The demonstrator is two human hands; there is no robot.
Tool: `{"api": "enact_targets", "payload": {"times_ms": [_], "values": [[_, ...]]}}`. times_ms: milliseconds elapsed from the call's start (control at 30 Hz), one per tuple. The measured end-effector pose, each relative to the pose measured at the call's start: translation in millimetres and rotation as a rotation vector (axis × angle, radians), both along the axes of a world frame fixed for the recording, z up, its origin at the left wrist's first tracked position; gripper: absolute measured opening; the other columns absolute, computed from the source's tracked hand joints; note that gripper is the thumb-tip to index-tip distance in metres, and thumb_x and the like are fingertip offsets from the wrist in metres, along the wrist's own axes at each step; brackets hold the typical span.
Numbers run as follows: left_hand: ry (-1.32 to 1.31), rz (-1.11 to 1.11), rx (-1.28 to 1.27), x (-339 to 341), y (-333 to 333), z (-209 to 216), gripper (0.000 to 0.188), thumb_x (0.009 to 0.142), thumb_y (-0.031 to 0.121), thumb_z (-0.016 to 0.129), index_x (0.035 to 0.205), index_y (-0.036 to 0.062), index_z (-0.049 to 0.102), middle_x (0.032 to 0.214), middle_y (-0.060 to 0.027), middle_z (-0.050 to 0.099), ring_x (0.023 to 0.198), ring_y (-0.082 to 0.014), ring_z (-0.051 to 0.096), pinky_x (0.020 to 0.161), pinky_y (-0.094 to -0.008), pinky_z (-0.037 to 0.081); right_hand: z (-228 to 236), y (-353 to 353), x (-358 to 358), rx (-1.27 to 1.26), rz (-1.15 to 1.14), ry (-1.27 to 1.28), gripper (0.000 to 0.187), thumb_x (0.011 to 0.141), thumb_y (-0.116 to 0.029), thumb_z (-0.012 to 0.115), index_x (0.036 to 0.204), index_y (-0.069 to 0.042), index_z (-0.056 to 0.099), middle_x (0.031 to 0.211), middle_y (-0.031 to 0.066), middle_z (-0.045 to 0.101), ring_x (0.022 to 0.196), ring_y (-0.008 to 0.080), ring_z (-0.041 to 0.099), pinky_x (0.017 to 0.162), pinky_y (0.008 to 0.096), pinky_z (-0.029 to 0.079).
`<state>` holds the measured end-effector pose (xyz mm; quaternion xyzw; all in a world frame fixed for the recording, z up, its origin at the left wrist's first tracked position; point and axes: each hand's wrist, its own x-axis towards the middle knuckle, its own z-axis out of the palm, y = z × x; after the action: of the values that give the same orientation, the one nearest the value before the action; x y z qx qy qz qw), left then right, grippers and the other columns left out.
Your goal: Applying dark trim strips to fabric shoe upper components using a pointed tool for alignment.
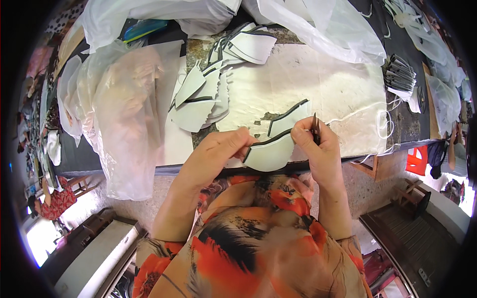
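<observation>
White piece (pixel 271 155) with black edging — held between your two hands. Your left hand (pixel 218 151) pinches its left end; your right hand (pixel 322 144) pinches right end, with dark pointed tool (pixel 316 132) also in grip. Second edged piece (pixel 289 118) just beyond, between hands. Loose pile (pixel 194 114) beyond left hand — translucent plastic bag (pixel 124 124) farther left of it.

A cloudy plastic bag (pixel 124 134) at left, a red stool (pixel 416 160) at right.
More translucent plastic (pixel 323 35) lies along the far side, with a blue-and-green packet (pixel 144 30) towards the left. At far left, a person in a red patterned garment (pixel 58 202) is beside a wooden seat (pixel 82 186). A pale-topped bench (pixel 97 263) stands lower left, a dark wooden bench (pixel 417 248) lower right.
</observation>
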<state>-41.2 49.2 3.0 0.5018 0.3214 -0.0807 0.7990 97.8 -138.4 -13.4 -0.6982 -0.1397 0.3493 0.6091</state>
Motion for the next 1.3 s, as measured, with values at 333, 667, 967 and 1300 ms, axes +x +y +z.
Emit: {"api": "enact_targets", "payload": {"times_ms": [333,667,967,1300], "values": [[-0.145,-0.126,0.639,-18,11,39,0.014,0.096,0.013,0.074,0.094,-0.0002,0.071,0.077,-0.0006,0.066,0.072,-0.0050,0.056,0.065,-0.0247,0.046,15,-4,-1,-0.053,0.050,0.064,0.014,0.096,-0.011,0.071,0.106,-0.002,0.073,0.080,-0.0095,0.052,0.073,0.0020,0.043,0.065,0.0206,0.035],[0.061,0.030,1.064,-23,99,5,0.032,0.093,0.023,0.076,0.114,-0.0005,0.072,0.111,-0.0104,0.072,0.099,-0.0115,0.064,0.081,-0.0291,0.052,5,-3,15,-0.053,0.131,0.050,0.020,0.098,-0.010,0.070,0.116,-0.002,0.074,0.085,-0.0097,0.055,0.075,0.0017,0.043,0.068,0.0195,0.035],[-0.018,0.051,0.817,-5,102,-12,0.072,0.085,0.022,0.083,0.149,0.0036,0.054,0.135,-0.0185,0.065,0.120,-0.0315,0.063,0.103,-0.0367,0.048,9,19,9,-0.112,0.221,-0.137,0.019,0.096,-0.012,0.071,0.109,0.001,0.072,0.084,-0.0011,0.060,0.076,0.0075,0.050,0.071,0.0231,0.042],[-0.284,-0.091,1.262,14,48,20,0.038,0.094,0.008,0.073,0.131,0.0030,0.070,0.133,-0.0083,0.065,0.123,-0.0200,0.060,0.105,-0.0323,0.046,24,-14,29,-0.008,0.407,-0.362,0.015,0.095,-0.006,0.066,0.108,-0.005,0.072,0.086,0.0056,0.064,0.077,0.0183,0.062,0.072,0.0294,0.049]]}}
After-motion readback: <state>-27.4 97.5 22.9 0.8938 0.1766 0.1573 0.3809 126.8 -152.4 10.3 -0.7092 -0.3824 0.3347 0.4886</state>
